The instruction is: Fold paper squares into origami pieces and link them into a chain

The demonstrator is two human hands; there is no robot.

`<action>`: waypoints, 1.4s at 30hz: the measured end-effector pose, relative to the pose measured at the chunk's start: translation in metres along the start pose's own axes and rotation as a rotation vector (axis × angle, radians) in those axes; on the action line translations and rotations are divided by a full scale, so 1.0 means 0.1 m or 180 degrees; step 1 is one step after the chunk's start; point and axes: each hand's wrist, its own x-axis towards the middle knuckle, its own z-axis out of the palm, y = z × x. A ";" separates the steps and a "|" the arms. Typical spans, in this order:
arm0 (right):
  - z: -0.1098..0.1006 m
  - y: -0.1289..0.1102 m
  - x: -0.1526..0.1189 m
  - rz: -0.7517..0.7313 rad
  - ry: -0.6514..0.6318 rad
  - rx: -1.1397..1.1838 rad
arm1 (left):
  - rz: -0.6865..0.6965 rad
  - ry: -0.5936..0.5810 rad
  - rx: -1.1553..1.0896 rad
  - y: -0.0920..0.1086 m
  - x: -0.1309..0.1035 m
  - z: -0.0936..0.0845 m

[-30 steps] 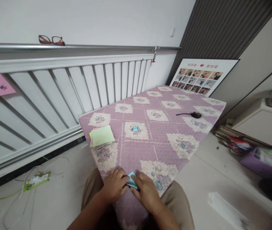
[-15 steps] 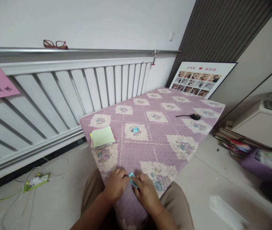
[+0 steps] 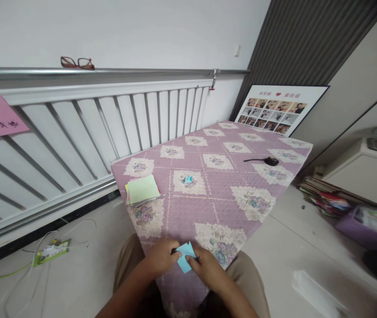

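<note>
Between my two hands is a folded piece of blue paper (image 3: 185, 260), held near the table's front corner. My left hand (image 3: 165, 256) pinches its left edge, and something small and dark shows at those fingertips. My right hand (image 3: 203, 265) grips the right edge with the thumb lying on top of the paper. Farther up the cloth lies a small folded blue paper piece (image 3: 188, 179). A stack of coloured paper sheets (image 3: 143, 190), pale green uppermost, rests at the table's left edge.
A purple floral tablecloth (image 3: 188, 152) covers the table. On its right side lies a black tape measure-like object (image 3: 271, 161). A photo board (image 3: 274, 110) leans at the far end. The radiator (image 3: 155, 115) runs along the left; a power strip (image 3: 51, 252) lies on the floor.
The blue paper has been lifted and opened out, so more of its surface shows. Both hands have shifted slightly, and my right thumb now presses on its face.
</note>
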 end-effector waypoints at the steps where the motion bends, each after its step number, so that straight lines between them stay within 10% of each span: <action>1: 0.03 0.04 0.00 -0.0027 0.0072 -0.0162 | -0.0036 -0.0004 0.0060 -0.01 0.02 0.02; 30: 0.34 0.39 -0.38 -0.0602 0.0714 -0.1978 | 0.0371 0.0375 0.1711 -0.07 -0.26 0.43; 42: 0.14 0.10 -0.05 0.0489 0.0308 -0.1314 | 0.0500 0.0577 0.2082 -0.13 -0.48 0.63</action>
